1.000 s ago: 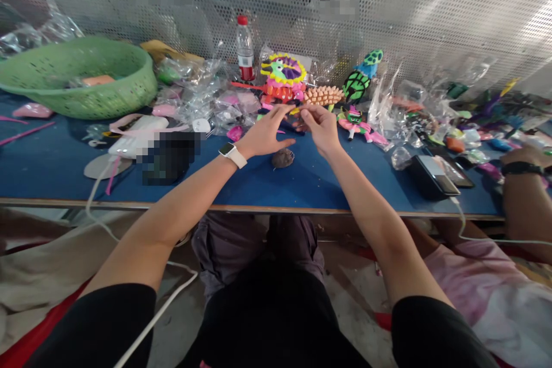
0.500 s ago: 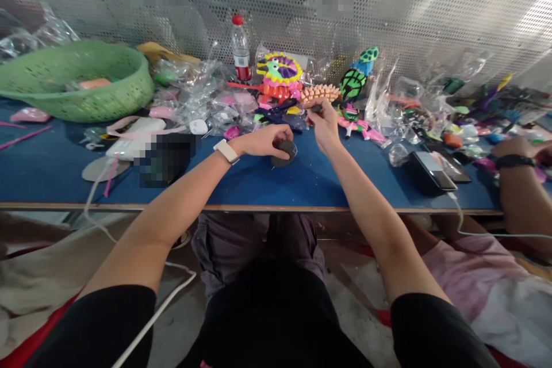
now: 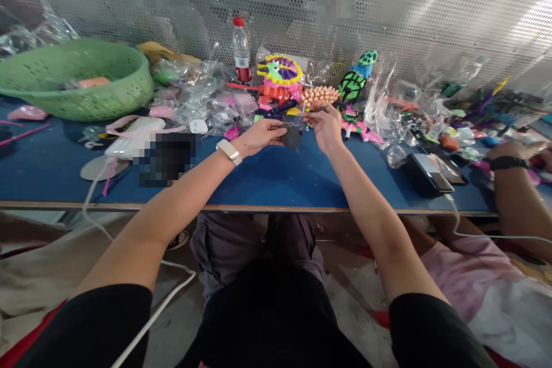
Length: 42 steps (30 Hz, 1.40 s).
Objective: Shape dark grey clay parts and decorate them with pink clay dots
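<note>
My left hand (image 3: 262, 138) pinches a dark grey rounded clay-like piece (image 3: 292, 137) at its left edge, held above the blue table. A thin pale bit sticks out at its lower side. Close by on the right, my right hand (image 3: 326, 127) has its fingers bent together, a little apart from the grey piece. A small dark bit shows at its fingers, partly hidden. Just beyond the hands stand colourful clay figures: a yellow-rimmed one (image 3: 279, 72), a peach spiky one (image 3: 319, 95) and a green-and-black one (image 3: 352, 85).
A green basket (image 3: 103, 106) stands at the left, near clear plastic wrappers (image 3: 194, 92). A red-capped bottle (image 3: 242, 52) is at the back. A white device (image 3: 137, 137) with a cable lies left; a black box (image 3: 425, 172) sits right, near another person's wrist (image 3: 509, 162).
My left hand has lifted the grey piece, turned it and brought it up and right towards my right hand. My right hand has shifted only slightly.
</note>
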Each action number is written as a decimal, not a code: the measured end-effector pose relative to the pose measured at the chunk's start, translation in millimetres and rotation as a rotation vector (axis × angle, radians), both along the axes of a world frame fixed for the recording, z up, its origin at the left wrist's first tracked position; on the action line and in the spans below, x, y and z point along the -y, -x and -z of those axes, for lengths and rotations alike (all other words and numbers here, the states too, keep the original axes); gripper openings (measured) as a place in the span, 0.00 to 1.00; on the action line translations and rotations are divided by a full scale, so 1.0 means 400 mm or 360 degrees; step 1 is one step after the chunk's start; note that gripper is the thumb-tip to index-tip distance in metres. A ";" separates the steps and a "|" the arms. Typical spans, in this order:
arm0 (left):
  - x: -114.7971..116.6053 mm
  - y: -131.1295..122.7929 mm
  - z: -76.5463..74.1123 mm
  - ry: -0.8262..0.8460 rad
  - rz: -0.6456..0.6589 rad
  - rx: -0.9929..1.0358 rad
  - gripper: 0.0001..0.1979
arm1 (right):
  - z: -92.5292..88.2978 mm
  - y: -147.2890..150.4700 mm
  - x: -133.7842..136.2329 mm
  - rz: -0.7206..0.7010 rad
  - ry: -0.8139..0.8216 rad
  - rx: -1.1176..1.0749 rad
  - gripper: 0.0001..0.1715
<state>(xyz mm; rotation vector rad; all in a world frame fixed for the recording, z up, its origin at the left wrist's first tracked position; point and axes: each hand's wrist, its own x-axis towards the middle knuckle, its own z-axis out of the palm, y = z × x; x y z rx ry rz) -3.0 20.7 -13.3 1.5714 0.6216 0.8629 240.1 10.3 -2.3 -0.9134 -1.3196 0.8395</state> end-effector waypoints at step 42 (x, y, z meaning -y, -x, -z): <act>0.007 -0.013 -0.023 -0.0207 -0.0684 0.0183 0.17 | 0.015 0.048 0.041 -0.0044 -0.0144 0.0565 0.26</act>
